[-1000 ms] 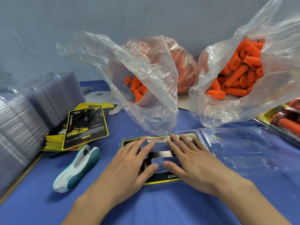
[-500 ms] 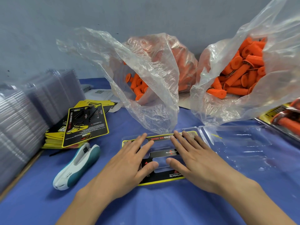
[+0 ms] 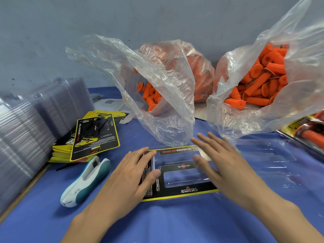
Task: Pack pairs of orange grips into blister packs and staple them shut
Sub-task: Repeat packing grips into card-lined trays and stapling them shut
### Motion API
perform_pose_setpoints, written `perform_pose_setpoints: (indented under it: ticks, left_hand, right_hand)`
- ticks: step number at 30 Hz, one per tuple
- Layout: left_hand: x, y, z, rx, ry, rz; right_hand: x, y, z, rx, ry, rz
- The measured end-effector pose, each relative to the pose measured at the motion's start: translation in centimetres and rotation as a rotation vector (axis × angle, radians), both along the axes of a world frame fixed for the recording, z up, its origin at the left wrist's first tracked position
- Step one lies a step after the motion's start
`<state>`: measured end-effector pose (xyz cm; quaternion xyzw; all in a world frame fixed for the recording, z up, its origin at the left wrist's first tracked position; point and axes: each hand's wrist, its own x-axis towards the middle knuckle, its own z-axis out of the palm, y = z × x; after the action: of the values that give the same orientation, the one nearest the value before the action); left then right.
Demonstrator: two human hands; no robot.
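Hands [image 3: 129,174] now wider apart; right hand [image 3: 226,163] perhaps lifting.

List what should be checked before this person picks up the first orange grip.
1. Black-and-yellow printed card seated in the clear plastic blister pack: ok.
2. Both cavities empty: ok.
3. Clear lid half lying open to the right: ok.
4. Orange rubber grips showing in the open clear plastic bags: ok.
5. White-and-teal stapler beside the left hand: ok.
6. Right hand holding nothing: ok; touching the card: cannot tell.
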<state>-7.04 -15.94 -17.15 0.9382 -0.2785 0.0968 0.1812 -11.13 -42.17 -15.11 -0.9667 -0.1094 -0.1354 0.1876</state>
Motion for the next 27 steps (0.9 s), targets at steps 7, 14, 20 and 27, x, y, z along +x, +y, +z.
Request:
perform_pose_setpoints:
  ticks: [7,14,20,27]
  left_hand:
    - [-0.1,-0.5,-1.2,0.075,0.04,-0.031]
    - [0.2,-0.8,-1.1,0.005,0.057,-0.049]
    - [0.3,-0.4,-0.6,-0.133,-0.012,0.112]
    - [0.1,-0.7,-0.8,-0.12,0.03,0.069]
  right_hand:
    - [-0.2,-3.0,-1.2,-0.117,0.119,-0.257]
    - [-0.5,-3.3,-1.5,-0.079,0.163,-0.245]
    - [-0.5,-3.3,-1.8,-0.061,0.139,-0.24]
    - [-0.5,-3.4,-2.0,-0.029,0.12,-0.229]
